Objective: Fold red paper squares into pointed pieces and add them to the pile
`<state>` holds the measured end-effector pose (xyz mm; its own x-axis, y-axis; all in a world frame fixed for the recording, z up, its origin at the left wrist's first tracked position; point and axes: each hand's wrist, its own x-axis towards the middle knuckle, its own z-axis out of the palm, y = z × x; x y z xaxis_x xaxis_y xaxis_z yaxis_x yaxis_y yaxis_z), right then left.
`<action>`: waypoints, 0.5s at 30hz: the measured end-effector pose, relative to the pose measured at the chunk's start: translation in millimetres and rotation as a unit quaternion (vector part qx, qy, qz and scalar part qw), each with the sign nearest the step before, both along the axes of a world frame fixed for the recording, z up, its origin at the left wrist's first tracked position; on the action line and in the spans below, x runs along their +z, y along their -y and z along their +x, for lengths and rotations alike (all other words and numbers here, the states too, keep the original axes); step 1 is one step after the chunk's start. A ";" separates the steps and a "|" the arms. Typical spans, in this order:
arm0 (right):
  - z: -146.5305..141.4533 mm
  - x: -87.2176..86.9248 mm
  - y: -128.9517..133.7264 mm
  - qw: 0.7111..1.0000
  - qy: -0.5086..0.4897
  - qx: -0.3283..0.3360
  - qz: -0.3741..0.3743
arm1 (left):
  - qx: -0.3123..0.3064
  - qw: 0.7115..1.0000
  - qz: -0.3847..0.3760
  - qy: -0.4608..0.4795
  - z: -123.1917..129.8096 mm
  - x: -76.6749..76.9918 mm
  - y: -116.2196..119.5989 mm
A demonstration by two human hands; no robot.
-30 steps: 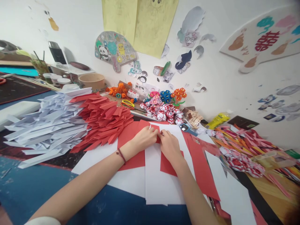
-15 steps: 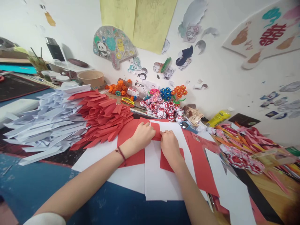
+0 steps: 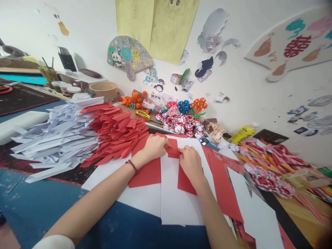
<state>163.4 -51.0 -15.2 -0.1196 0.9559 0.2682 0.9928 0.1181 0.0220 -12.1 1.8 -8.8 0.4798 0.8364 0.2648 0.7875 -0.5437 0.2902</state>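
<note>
Between my hands is a small piece of red paper (image 3: 172, 145), with a flap folded across its lower part. My left hand (image 3: 155, 148) is closed with its fingertips pinching the left edge. From the right, my right hand (image 3: 190, 160) holds the opposite edge between curled fingers. White paper sheets (image 3: 181, 211) lie beneath both hands. A larger red sheet (image 3: 146, 174) is under my left wrist, and another red piece (image 3: 184, 181) is partly covered by my right hand.
Piles of folded white strips (image 3: 62, 138) and folded red strips (image 3: 119, 133) lie to the left. Red-and-white paper balls (image 3: 180, 124) and paper flowers (image 3: 183, 105) sit along the wall. Red sheets (image 3: 225, 190), white sheets (image 3: 267, 218) and coloured strips (image 3: 272, 155) spread to the right.
My fingers have shifted on the red paper piece; my right hand has come slightly lower and its fingers show more. The whole view has moved a little, so everything sits slightly lower.
</note>
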 end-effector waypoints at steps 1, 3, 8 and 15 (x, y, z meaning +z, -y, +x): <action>-0.3 0.5 0.0 1.000 -0.001 -0.007 0.001 | 0.005 1.000 -0.002 0.003 0.4 -0.3 -0.2; -1.3 1.1 0.2 1.000 -0.002 -0.017 0.002 | 0.008 1.000 0.002 -0.001 1.3 -0.6 0.2; -3.4 1.7 1.5 1.000 -0.002 -0.019 0.007 | 0.000 1.000 0.012 -0.011 1.4 -0.3 1.7; 9.1 4.2 -1.2 0.999 -0.038 0.024 -0.004 | -0.060 0.996 0.048 -0.047 -5.8 2.2 0.2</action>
